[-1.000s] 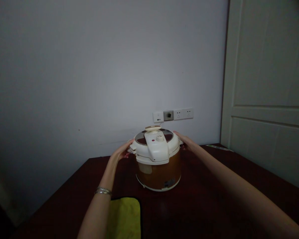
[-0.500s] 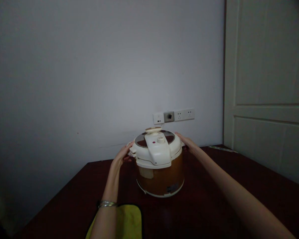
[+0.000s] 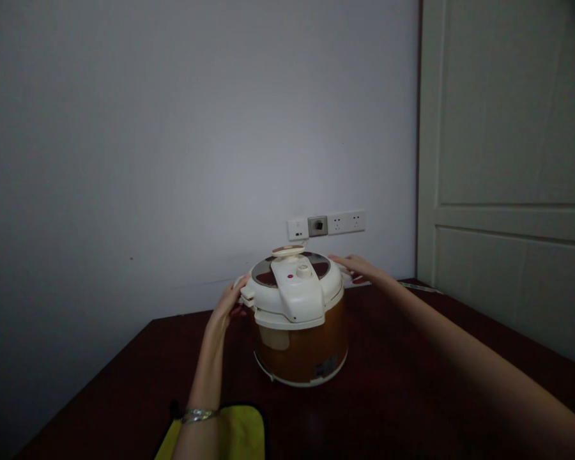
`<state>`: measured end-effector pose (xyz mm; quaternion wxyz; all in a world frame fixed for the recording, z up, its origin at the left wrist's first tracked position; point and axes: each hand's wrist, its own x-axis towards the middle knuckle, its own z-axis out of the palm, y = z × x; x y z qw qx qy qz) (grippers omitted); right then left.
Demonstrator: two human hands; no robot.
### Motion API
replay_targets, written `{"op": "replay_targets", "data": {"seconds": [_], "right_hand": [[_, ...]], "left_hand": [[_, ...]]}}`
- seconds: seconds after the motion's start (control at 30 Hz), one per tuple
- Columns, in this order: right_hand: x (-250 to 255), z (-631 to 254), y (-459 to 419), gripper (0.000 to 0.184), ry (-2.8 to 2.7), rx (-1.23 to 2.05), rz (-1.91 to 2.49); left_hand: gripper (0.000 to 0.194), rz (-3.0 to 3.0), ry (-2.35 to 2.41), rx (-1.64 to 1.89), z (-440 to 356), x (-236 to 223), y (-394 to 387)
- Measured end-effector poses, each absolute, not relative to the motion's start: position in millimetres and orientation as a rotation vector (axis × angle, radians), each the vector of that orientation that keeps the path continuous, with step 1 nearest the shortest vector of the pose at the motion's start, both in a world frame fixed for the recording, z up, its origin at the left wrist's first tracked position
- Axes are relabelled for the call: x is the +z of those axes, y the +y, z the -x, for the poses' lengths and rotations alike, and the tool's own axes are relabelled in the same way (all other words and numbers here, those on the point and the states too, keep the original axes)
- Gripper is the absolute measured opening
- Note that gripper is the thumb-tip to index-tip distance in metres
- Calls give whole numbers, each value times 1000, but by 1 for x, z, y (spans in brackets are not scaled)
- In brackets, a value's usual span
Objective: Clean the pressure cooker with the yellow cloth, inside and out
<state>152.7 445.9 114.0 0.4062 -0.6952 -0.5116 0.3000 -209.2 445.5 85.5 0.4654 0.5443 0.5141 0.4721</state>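
An electric pressure cooker point(image 3: 299, 345) with a brown body and a white lid stands upright on the dark red table point(image 3: 388, 396). On its lid are a raised knob handle and a white front panel with a small dial. My left hand point(image 3: 229, 300) holds the left side handle, thumb on top and fingers curled beneath. At the right side handle is my right hand point(image 3: 359, 267), its thumb or a finger stretched along the lid's edge. The other fingers of that hand are partly hidden by the handle.
A yellow cloth point(image 3: 242, 431) with a dark edge lies under my left forearm. Behind the cooker, switches and sockets point(image 3: 345, 222) sit on the pale wall point(image 3: 172, 160). A light panelled door point(image 3: 508, 160) stands to the right. A flat strip point(image 3: 419, 287) lies at the table's back edge.
The cooker, hands and background have all shifted slightly left in view. The right hand sits a little higher on its handle, which now shows more. The left hand keeps its hold.
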Motion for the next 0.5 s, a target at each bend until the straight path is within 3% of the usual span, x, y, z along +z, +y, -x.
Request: {"op": "replay_targets", "data": {"seconds": [0.13,0.23,0.5], "right_hand": [[150,-143,448,55,-1585,76,1648],[176,-114,448,38,-1861,-183,1418],[217,-44,453,68,-2509,-322,1241]], "left_hand": [[54,-1334,1211,1159,210,84,448],[53,-1333,1172,1183,209,83,448],[66,-1335,995,1052,225,71,459]]}}
